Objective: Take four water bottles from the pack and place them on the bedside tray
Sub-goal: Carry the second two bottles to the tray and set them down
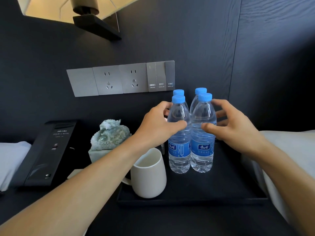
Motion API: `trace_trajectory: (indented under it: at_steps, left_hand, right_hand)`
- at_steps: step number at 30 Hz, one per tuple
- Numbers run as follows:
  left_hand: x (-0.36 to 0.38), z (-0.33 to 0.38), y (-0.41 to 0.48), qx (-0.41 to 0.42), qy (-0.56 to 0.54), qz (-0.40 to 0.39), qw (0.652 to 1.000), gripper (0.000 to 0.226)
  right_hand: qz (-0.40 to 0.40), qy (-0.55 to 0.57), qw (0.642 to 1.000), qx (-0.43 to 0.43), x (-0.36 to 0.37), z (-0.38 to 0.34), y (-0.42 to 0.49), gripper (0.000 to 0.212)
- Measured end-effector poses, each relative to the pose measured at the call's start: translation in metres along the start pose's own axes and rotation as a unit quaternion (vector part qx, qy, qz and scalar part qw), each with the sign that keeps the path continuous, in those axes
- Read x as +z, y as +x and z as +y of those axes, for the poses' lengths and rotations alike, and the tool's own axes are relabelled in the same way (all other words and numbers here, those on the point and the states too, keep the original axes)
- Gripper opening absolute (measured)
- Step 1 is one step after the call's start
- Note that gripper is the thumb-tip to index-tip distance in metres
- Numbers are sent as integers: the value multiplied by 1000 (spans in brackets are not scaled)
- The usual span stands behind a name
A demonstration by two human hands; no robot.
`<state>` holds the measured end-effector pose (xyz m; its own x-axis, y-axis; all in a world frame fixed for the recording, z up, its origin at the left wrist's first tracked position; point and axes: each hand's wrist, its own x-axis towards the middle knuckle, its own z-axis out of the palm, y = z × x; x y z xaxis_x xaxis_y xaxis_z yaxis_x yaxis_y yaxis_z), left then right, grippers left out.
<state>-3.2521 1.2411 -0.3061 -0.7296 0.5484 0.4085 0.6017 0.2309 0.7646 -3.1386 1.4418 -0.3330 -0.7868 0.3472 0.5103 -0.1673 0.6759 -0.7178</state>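
Note:
Four clear water bottles with blue caps and blue labels stand upright in a tight cluster at the back of the black tray [187,200]. My left hand [156,123] wraps the front left bottle [179,150], thumb across its front and fingers behind. The front right bottle [202,150] is cupped by my right hand [238,126], whose thumb presses its front while the spread fingers touch its right side. Only the caps and shoulders of the back left bottle [178,92] and the back right bottle [200,90] show. No pack is in view.
A white mug [150,176] stands on the tray's left part, under my left forearm. A pale green carved ornament [110,135] and a black phone console [46,155] sit to the left. Wall sockets [109,80] are behind, a lamp is above, and white bedding [289,150] lies at the right.

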Motion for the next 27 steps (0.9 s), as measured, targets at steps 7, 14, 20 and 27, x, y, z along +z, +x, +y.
trace_trajectory:
  at_steps: [7, 14, 20, 27]
  left_hand:
    - [2, -6, 0, 8, 22, 22, 999, 55]
    - [-2, -10, 1, -10, -18, -37, 999, 56]
    - [0, -11, 0, -5, -11, -15, 1000, 55]
    - [6, -10, -3, 15, 20, 16, 1000, 57]
  right_hand:
    - [16, 15, 1000, -20, 4, 0, -1, 68]
    - [38, 7, 999, -19, 4, -7, -4, 71]
    - [43, 14, 999, -23, 6, -7, -6, 74]
    - [47, 21, 999, -18, 8, -2, -5, 76]
